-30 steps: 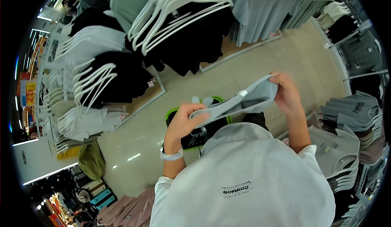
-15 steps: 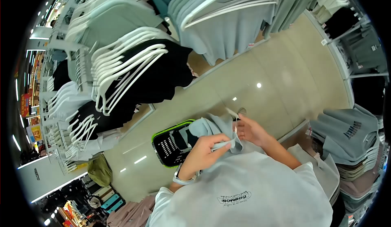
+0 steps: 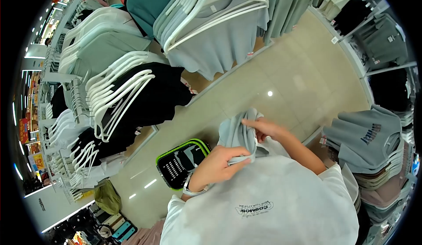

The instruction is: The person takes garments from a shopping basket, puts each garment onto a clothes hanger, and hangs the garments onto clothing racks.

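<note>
A light grey-blue garment [image 3: 236,133] is bunched up in front of my chest. My left hand [image 3: 222,165] is closed on its near lower edge, with the fingers wrapped round the fabric. At the right side of the cloth, my right hand [image 3: 265,128] grips it, the index finger stretched across the folds. Part of the cloth behind my hands is hidden. Below and to the left, a black basket with a green rim [image 3: 181,163] stands on the floor, with some grey material inside.
Black tops [image 3: 151,93] and grey-blue shirts [image 3: 215,38] hang on white hangers at the left and ahead. More grey shirts [image 3: 367,135] hang at the right. The tiled floor [image 3: 303,73] runs between the racks. An olive bag [image 3: 107,197] is at lower left.
The garment, earlier stretched between my hands, is now gathered and folded close to my chest. My right hand has come in beside my left. The view has turned, shifting the racks and basket.
</note>
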Tool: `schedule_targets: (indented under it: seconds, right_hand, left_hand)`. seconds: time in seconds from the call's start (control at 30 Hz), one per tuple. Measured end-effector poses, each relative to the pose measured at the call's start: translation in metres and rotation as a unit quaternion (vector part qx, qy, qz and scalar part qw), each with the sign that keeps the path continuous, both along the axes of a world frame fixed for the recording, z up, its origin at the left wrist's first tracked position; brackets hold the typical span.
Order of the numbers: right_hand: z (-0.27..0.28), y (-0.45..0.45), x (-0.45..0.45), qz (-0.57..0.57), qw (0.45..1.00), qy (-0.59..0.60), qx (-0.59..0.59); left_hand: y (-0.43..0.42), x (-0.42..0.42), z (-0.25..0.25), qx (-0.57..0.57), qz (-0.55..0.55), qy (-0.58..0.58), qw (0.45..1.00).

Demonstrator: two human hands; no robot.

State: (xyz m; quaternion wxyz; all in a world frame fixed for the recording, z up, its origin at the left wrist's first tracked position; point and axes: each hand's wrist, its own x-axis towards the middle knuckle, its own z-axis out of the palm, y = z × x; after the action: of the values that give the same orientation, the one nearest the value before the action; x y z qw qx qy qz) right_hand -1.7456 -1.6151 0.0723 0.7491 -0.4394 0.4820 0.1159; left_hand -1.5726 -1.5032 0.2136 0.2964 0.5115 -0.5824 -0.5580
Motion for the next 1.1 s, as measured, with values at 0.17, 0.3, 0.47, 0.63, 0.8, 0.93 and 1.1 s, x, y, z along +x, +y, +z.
schedule_targets:
  seconds: [0.17, 0.3, 0.47, 0.63, 0.8, 0.93, 1.1]
  right_hand:
    - [-0.02, 0.001, 0.0, -0.139, 0.988, 0.002, -0.069]
    - [-0.029, -0.029, -0.014, -0.275, 0.959, -0.065, -0.012]
    - [-0.005, -0.09, -0.026, -0.265, 0.963, -0.009, -0.046]
    - [0.013, -0.149, -0.036, -0.217, 0.956, 0.002, -0.198]
    - [0.019, -0.178, -0.04, -0.352, 0.9, -0.206, -0.154]
    - [0.033, -0.184, -0.033, -0.394, 0.821, -0.407, -0.076]
    - [0.036, -0.215, -0.033, -0.327, 0.812, -0.484, -0.002]
  left_hand:
    - [-0.026, -0.004, -0.001, 0.05, -0.036, -0.022, 0.998]
    - [-0.055, 0.004, -0.016, 0.015, 0.084, 0.019, 0.996]
    - [-0.113, 0.027, -0.013, 0.013, 0.03, -0.006, 0.999]
    - [-0.166, 0.038, -0.023, -0.001, 0.071, 0.041, 0.997]
    - [-0.211, 0.046, -0.033, 0.007, 0.097, 0.063, 0.993]
    - [-0.234, 0.05, -0.028, 0.02, 0.121, 0.094, 0.988]
    - [-0.251, 0.05, -0.008, 0.022, 0.151, 0.105, 0.983]
